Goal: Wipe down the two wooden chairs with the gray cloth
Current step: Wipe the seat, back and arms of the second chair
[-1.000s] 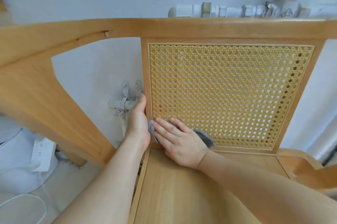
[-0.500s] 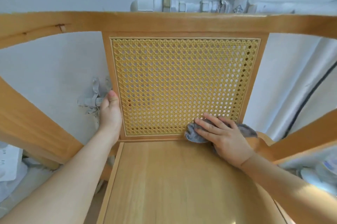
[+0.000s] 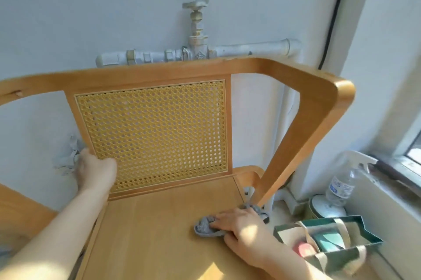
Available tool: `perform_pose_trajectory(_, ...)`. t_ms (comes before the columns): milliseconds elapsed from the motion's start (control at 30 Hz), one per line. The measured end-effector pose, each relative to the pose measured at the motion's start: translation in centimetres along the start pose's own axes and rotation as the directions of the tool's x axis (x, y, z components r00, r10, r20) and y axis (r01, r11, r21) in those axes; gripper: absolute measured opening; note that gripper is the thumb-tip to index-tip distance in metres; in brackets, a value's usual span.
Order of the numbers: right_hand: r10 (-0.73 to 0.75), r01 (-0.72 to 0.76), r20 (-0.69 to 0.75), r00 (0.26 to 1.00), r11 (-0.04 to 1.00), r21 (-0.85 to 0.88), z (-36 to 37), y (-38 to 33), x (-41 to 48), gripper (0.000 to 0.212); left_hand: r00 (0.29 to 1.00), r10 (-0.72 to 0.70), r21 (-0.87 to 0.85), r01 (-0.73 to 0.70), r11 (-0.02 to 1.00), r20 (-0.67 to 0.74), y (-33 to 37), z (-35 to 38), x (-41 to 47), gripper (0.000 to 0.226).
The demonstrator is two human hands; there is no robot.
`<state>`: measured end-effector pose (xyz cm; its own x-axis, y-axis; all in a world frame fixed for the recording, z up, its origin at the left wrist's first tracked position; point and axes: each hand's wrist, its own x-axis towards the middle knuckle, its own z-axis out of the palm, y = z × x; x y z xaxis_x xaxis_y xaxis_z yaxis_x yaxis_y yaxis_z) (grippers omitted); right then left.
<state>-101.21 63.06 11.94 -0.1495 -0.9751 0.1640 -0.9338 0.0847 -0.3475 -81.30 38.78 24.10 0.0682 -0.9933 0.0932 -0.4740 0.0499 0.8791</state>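
The right hand (image 3: 241,227) has slid the gray cloth (image 3: 205,227) from the cane backrest (image 3: 157,133) to the chair seat (image 3: 155,229), at its 4 o'clock edge, flat fingers (image 3: 224,217) pressing it. The left hand (image 3: 95,172) grips the cane backrest; remaining seat lies toward 9 o'clock.

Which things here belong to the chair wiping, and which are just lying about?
Job: wooden chair with cane back, crumpled gray cloth, left hand, right hand.
Lying about: green paper bag, clear plastic spray bottle, round tin, white wall pipe.
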Motion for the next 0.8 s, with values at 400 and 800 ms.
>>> perform_pose_trajectory(400,0.257,-0.224,-0.076,0.963,0.926,0.303,-4.6,2.8,-0.1,0.013,0.450,0.780,-0.136,-0.824,0.551,0.435,21.1,6.5,-13.0,0.028)
perform_pose_trajectory(800,-0.027,0.055,-0.903,0.428,0.998,-0.004,-14.0,4.3,-2.2,0.043,0.521,0.380,-0.480,0.065,0.875,0.764,20.7,12.9,-20.7,0.047)
